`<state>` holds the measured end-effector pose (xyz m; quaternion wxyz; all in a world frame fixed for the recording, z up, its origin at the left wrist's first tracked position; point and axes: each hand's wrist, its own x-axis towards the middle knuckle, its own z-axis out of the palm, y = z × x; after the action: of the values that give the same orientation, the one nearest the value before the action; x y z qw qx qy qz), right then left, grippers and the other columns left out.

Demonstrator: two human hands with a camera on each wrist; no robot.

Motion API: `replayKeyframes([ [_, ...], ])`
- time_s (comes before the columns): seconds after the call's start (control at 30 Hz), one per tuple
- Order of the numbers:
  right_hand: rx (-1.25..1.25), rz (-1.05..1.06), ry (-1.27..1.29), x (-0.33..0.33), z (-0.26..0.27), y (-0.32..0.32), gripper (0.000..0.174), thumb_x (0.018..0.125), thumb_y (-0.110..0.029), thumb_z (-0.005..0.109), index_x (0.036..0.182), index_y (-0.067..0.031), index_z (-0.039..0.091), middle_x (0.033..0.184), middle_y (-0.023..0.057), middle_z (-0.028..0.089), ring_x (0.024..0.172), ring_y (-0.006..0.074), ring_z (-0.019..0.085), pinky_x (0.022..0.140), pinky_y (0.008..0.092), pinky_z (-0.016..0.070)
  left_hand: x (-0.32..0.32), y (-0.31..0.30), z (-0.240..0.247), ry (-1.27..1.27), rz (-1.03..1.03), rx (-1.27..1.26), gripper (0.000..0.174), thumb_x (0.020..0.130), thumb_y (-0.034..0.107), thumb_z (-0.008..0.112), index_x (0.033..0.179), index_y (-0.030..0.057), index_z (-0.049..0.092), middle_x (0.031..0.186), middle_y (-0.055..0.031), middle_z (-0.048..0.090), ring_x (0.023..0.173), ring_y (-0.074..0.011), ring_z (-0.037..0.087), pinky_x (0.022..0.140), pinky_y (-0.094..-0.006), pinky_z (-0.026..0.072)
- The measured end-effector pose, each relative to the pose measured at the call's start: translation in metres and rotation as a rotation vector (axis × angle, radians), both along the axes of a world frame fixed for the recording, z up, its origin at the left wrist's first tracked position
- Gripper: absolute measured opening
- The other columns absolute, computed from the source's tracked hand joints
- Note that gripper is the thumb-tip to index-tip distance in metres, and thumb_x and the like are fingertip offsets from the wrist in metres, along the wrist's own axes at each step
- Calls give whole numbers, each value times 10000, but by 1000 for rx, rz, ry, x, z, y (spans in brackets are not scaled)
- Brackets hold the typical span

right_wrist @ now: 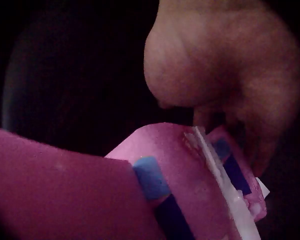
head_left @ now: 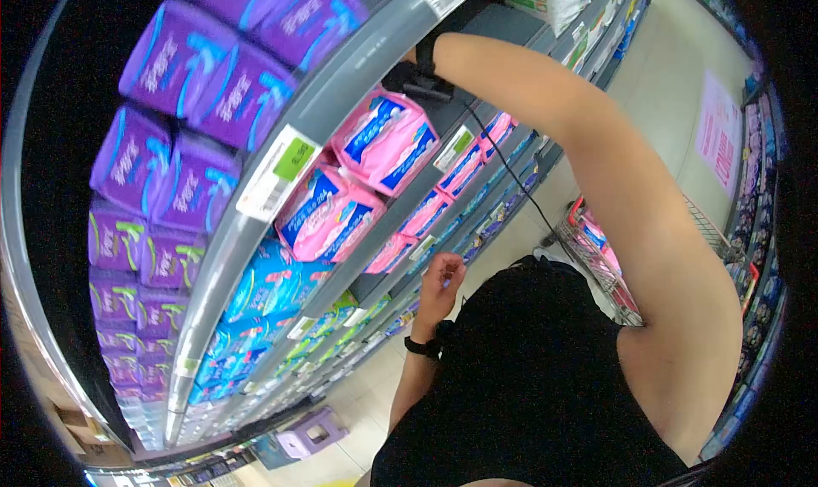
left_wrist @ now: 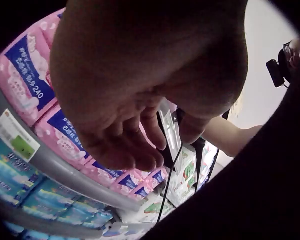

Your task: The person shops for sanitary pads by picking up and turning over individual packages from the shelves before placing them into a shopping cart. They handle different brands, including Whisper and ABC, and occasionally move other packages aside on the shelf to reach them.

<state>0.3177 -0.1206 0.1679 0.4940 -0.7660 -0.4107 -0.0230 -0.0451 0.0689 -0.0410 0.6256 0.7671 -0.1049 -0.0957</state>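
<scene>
My right hand (right_wrist: pixel 225 65) reaches deep into a dark shelf bay. In the right wrist view its fingers go round the far end of a pink pack of sanitary pads (right_wrist: pixel 237 172), with another pink pack (right_wrist: pixel 150 150) nearer the camera. The shelf hides that hand's fingers in the head view, where pink packs (head_left: pixel 388 142) sit just below the wrist. My left hand (head_left: pixel 441 284) hangs in front of the lower shelves with loosely curled fingers and nothing in it. Behind it in the left wrist view are pink packs (left_wrist: pixel 27 75) marked 240.
Purple packs (head_left: pixel 166 57) fill the shelf at the left, with blue packs (head_left: pixel 264 287) below the pink ones. A shopping cart (head_left: pixel 588 248) holding pink packs stands behind my right arm. A black cable (head_left: pixel 520 180) hangs from the right wrist. A purple stool (head_left: pixel 311 433) stands in the aisle.
</scene>
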Motion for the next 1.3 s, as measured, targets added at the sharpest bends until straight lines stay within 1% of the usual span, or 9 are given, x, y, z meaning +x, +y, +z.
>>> replayKeyframes([
  [0.57,101,15,205,-38,5,-7,345,1004,-259,579,1289,-75,643,1230,120,666,1085,233,626,970,365,497,-17,59,-7,49,-72,7,153,979,89,648,1119,51,599,967,-10,624,862,-89,593,762,-257,495],
  [0.77,205,-209,142,-102,4,-58,338,1003,-250,602,1301,-95,643,1202,54,664,1059,170,594,966,325,474,-27,75,-30,60,-94,-74,167,978,113,656,1125,53,604,976,-20,632,868,-101,613,761,-264,511],
  [0.87,101,-401,196,-167,-6,-110,409,1019,-272,588,1383,-86,574,1371,29,577,1262,173,523,1056,351,448,-33,76,-41,144,-114,-65,169,978,136,661,1114,53,604,974,-21,626,858,-97,609,756,-259,509],
  [1.03,222,-734,582,-252,-130,-204,422,1010,-372,560,1342,-113,590,1270,5,638,1173,152,563,974,344,461,-29,64,-44,224,-211,-147,176,971,141,666,1107,50,601,968,-13,622,863,-89,588,774,-258,492],
  [1.17,324,-1042,924,-343,-287,-296,306,1008,-247,521,1217,-66,652,1115,27,679,990,152,624,824,335,529,-13,46,-36,191,-296,-167,207,965,157,672,1114,37,592,967,-18,622,873,-99,587,786,-261,485],
  [1.2,53,-1117,983,-371,-337,-331,303,972,-324,604,1036,-46,706,904,27,688,776,130,618,683,330,517,-9,41,-31,207,-318,-162,208,966,157,671,1109,28,592,967,-24,623,876,-99,586,791,-259,482],
  [1.23,-445,-1144,891,-407,-399,-364,377,977,-405,597,1018,-50,718,915,80,723,777,191,669,695,386,535,-5,35,-29,199,-344,-160,208,966,155,671,1109,27,592,964,-24,622,876,-98,585,789,-258,482],
  [1.27,-560,-1155,793,-451,-442,-371,486,982,-498,562,995,-39,719,908,122,736,823,253,701,739,428,542,-2,29,-26,190,-368,-158,207,966,153,672,1109,26,592,961,-23,621,876,-96,584,788,-256,481],
  [1.3,-1314,-797,954,-498,-518,-414,625,942,-556,515,1064,25,707,1094,230,715,1081,386,664,902,442,524,2,24,-25,180,-388,-155,207,966,152,672,1109,25,592,959,-22,619,876,-94,583,786,-255,481],
])
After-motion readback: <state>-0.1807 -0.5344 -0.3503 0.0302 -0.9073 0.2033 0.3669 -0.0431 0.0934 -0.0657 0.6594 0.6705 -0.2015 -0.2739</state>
